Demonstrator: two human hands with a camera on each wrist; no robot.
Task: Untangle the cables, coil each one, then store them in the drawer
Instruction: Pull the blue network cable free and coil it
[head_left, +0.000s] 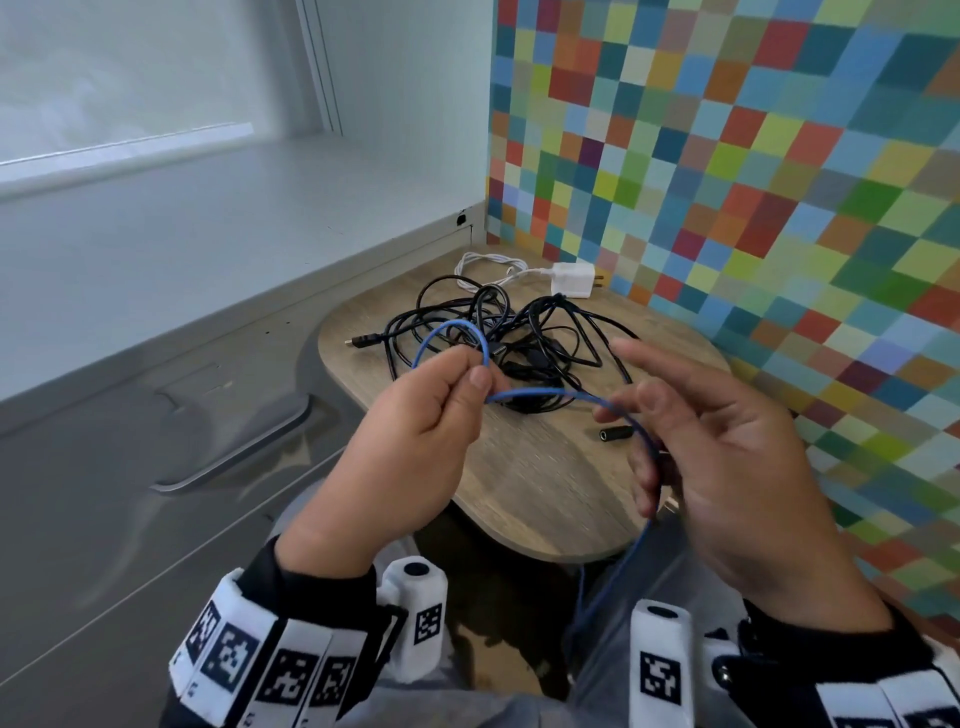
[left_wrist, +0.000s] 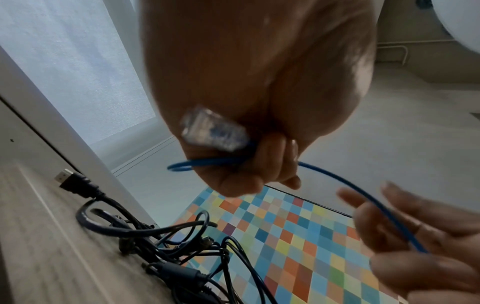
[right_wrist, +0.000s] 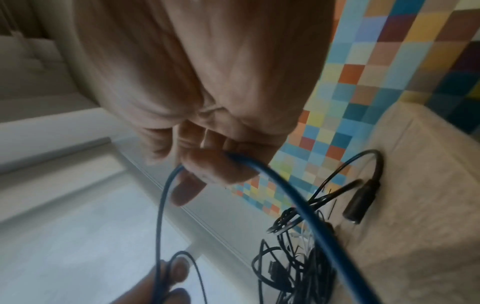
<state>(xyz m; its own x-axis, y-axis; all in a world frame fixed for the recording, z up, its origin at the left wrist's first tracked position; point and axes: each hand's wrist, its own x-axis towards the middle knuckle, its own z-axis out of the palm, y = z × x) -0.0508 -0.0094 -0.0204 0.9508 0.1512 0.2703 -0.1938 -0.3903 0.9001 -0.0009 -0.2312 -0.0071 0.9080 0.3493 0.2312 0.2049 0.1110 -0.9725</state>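
A thin blue cable (head_left: 545, 393) stretches between my hands above a small wooden table (head_left: 545, 483). My left hand (head_left: 467, 374) pinches a small loop of it between thumb and fingers, and its clear end plug (left_wrist: 213, 131) lies against the palm. My right hand (head_left: 623, 379) is spread with relaxed fingers; the cable (right_wrist: 285, 197) runs across them and hangs down toward my lap. A tangle of black cables (head_left: 519, 332) lies on the table beyond both hands. A white charger with its cord (head_left: 571, 278) sits at the table's far edge.
A grey drawer front with a curved handle (head_left: 234, 457) is to the left, shut. A multicoloured checked wall (head_left: 779, 208) borders the table on the right. A black barrel connector (head_left: 615, 434) lies near my right hand, and a black flat plug (left_wrist: 75, 181) points left.
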